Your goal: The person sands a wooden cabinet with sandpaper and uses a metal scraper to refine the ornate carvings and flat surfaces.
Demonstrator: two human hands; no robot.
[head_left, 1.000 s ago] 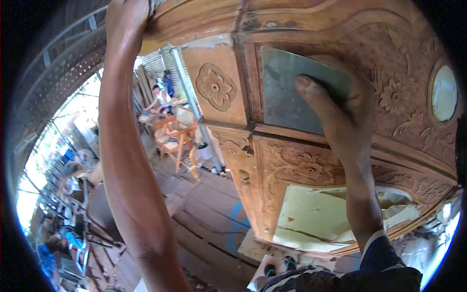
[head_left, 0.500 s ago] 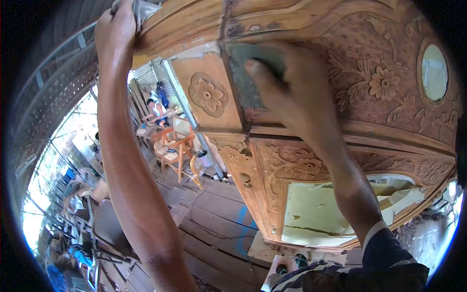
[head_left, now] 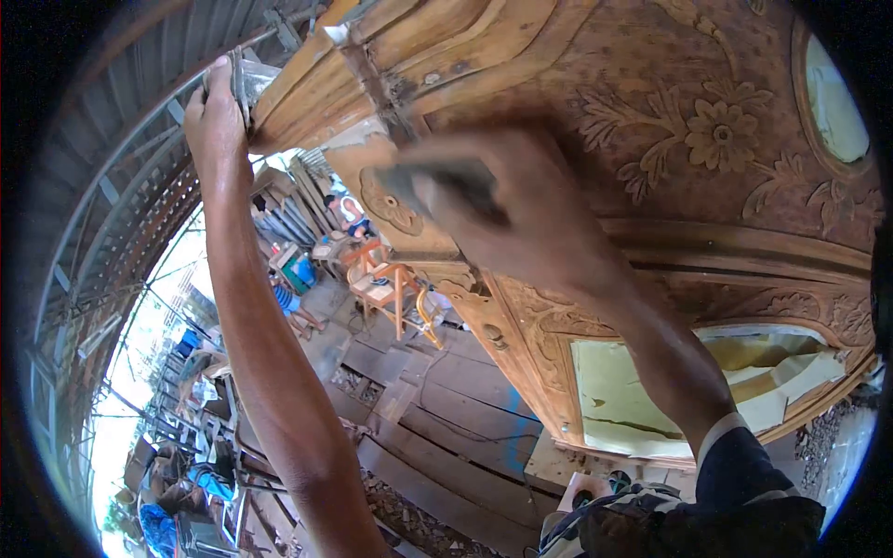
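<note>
A carved wooden cabinet [head_left: 549, 65] with flower reliefs stands close in front of me, reaching from upper left to lower right. My right hand [head_left: 507, 200], smeared by motion, presses a dark grey-green sheet of sandpaper [head_left: 446, 186] near the front corner post, over the edge of the side panel's flower carving [head_left: 386, 200]. Up at the cabinet's far left end is my left hand [head_left: 219, 121], its fingers closed at the edge beside a thin dark strip and a clear, plastic-looking piece [head_left: 259, 78]. What exactly those fingers hold is hidden.
Torn pale paper covers the lower opening [head_left: 619, 391]. Beyond the cabinet stand a wooden chair [head_left: 381, 288] and a seated person [head_left: 349, 214]. Piled chairs and scrap [head_left: 209, 465] fill the lower left, beside the plank floor [head_left: 446, 409]. A metal roof [head_left: 102, 121] curves overhead.
My right hand has moved left with the sandpaper, from the front panel across the corner post towards the side panel. The view has shifted; my left hand stays at the top end.
</note>
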